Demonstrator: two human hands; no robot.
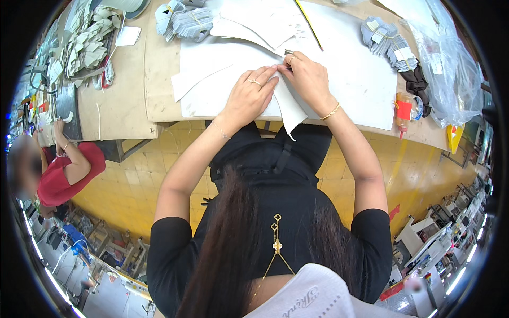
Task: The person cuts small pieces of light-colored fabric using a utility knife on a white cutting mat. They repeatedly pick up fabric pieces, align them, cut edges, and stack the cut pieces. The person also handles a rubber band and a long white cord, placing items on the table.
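White cut piece (290,108) hangs over the surface's (122,100) near edge; left hand (248,98) lies flat, fingers spread, right hand (309,79) pinching it. Best keep it taut and flat.

floor (132,191): glossy yellow tiles | worktable (122,100): tan top, front edge over the floor | second table (58,114): at left | machine rows (440,238): lower right and lower left | light: bright, even
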